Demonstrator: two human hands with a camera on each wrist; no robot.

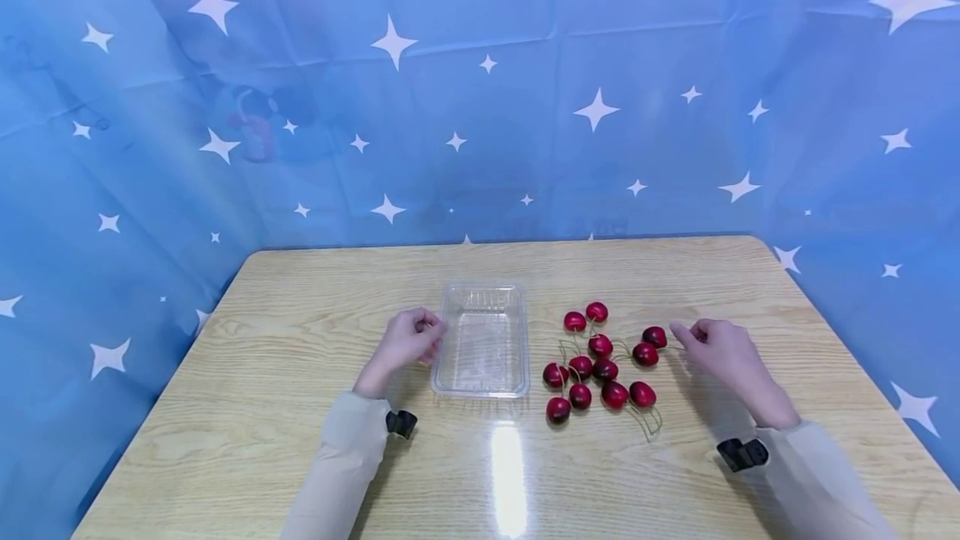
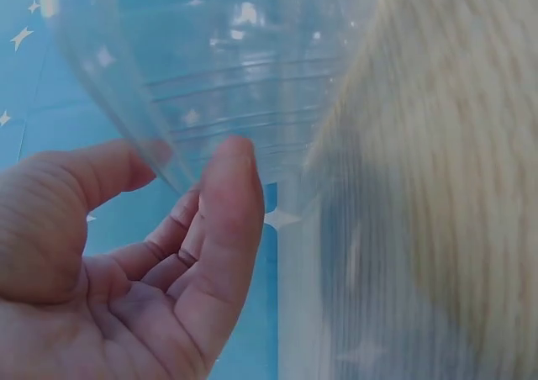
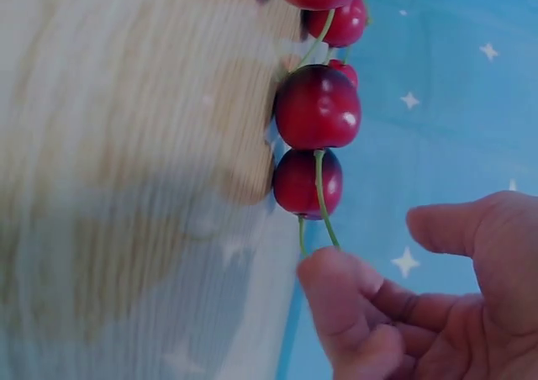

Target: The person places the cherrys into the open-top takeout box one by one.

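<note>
Our left hand (image 1: 406, 340) sits at the left edge of the clear plastic tray (image 1: 480, 342), fingers curled loosely on its rim. Right of the tray, the cherries (image 1: 600, 361) lie bunched on the table (image 1: 300, 440). Our right hand (image 1: 723, 350) has a fingertip on one thin stem (image 3: 320, 197), whether pinched we can't tell. Stems look tangled, so lifting could drag neighbours along.
</note>
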